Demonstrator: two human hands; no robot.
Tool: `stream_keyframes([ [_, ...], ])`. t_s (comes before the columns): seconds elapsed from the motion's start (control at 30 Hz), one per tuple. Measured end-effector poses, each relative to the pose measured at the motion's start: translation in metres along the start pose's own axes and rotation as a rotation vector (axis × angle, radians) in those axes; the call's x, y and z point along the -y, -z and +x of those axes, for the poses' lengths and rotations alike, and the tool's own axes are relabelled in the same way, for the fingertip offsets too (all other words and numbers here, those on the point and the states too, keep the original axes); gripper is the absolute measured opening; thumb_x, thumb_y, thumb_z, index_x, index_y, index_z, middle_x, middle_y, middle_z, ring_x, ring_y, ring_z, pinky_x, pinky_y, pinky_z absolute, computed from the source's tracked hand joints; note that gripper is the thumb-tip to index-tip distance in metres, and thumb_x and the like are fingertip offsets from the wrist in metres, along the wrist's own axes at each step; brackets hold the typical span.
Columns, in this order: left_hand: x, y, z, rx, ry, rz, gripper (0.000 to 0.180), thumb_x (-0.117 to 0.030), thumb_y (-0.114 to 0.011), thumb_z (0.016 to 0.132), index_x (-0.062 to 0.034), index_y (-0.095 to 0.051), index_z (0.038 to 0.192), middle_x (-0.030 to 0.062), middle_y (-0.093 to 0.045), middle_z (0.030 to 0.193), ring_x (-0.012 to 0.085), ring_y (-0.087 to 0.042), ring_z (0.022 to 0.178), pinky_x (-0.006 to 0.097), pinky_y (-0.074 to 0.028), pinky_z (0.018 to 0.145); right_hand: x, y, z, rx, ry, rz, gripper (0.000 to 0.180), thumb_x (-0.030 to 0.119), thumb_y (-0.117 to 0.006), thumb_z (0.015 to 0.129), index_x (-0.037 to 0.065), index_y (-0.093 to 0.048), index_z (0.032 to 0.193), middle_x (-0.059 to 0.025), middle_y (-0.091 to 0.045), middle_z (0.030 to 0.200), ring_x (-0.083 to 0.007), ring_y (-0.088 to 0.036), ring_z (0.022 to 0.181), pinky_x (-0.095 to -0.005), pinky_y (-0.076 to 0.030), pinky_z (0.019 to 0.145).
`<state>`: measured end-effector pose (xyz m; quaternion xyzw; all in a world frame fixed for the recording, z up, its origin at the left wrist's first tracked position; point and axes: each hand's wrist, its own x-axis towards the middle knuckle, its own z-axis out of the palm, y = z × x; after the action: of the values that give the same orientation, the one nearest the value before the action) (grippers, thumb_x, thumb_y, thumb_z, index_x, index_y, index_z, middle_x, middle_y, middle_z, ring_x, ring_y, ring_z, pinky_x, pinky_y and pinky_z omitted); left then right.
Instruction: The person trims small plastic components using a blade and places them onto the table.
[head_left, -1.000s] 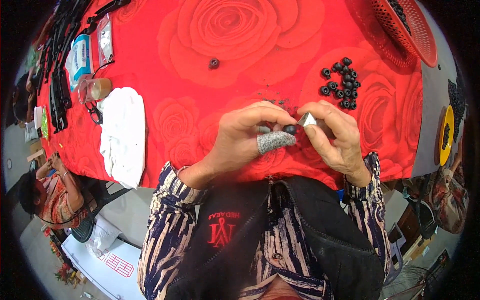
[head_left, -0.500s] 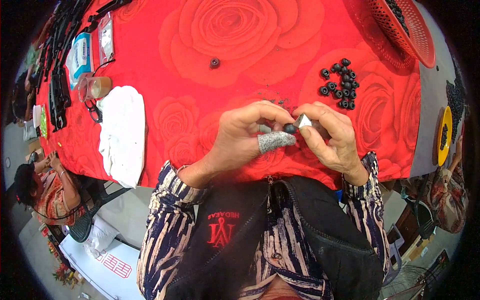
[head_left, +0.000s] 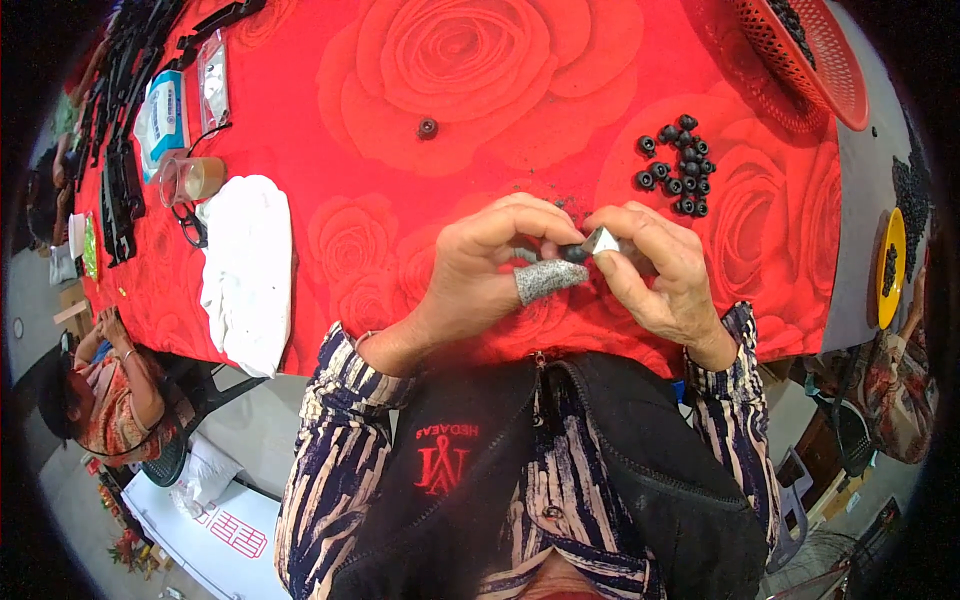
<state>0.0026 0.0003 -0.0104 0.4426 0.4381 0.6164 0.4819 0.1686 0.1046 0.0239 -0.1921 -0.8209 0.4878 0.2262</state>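
Note:
My left hand [head_left: 470, 258] is closed in a pinch on a small round black part [head_left: 574, 254], and a grey knit cover [head_left: 546, 281] wraps its thumb. Opposite it, my right hand [head_left: 665, 268] grips a small shiny metal blade [head_left: 602, 242] between thumb and fingers. The blade's edge is against or very close to the black part; fingers hide the exact contact. Dark crumbs [head_left: 566, 207] lie on the red cloth just beyond my hands. A group of similar black parts [head_left: 676, 168] sits to the right, and a single one [head_left: 428, 128] lies farther off.
A red plastic basket [head_left: 845, 75] stands at the far right, with a yellow plate [head_left: 888, 290] below it. On the left are a white cloth [head_left: 247, 285], a cup [head_left: 206, 178], a blue-and-white packet [head_left: 165, 112] and long black parts [head_left: 119, 190]. Another person [head_left: 115, 385] sits at left.
The black part has shifted slightly and shows less between my fingers. Both hands otherwise keep almost the same place. The person at left has moved their head.

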Motion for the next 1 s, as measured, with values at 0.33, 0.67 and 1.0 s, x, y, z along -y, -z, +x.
stream_keyframes([
  [0.33, 0.000, 0.000, -0.001, -0.063, 0.012, 0.122, 0.026, -0.001, -0.074, 0.071, -0.0017, -0.063, 0.095, 0.0039, -0.060, 0.088, 0.0085, -0.055, 0.075, 0.021, -0.046, 0.064, -0.001, 0.000, 0.001, -0.030, -0.048, -0.001, 0.021, 0.001, -0.061, 0.077, -0.002, -0.057, 0.097, -0.0115, -0.057, 0.077, -0.0191, -0.056, 0.063, -0.0276, -0.043, 0.055],
  [0.67, -0.009, 0.004, -0.001, -0.011, 0.508, -0.533, 0.020, -0.006, -0.063, 0.083, 0.0030, -0.060, 0.101, 0.0088, -0.065, 0.087, 0.0126, -0.061, 0.067, 0.023, -0.050, 0.059, -0.002, 0.002, 0.000, 0.006, 0.168, 0.041, 0.039, -0.004, -0.067, 0.065, -0.001, -0.060, 0.103, -0.0093, -0.059, 0.076, -0.0168, -0.056, 0.059, -0.0262, -0.043, 0.052],
  [1.0, 0.005, 0.001, -0.004, -0.051, 0.469, -0.753, 0.020, -0.010, -0.060, 0.086, 0.0015, -0.060, 0.102, 0.0103, -0.065, 0.086, 0.0151, -0.061, 0.067, 0.026, -0.052, 0.055, 0.000, -0.003, 0.000, -0.030, 0.274, -0.007, 0.045, -0.004, -0.064, 0.064, -0.003, -0.059, 0.108, -0.0103, -0.059, 0.077, -0.0193, -0.057, 0.059, -0.0282, -0.046, 0.053],
])
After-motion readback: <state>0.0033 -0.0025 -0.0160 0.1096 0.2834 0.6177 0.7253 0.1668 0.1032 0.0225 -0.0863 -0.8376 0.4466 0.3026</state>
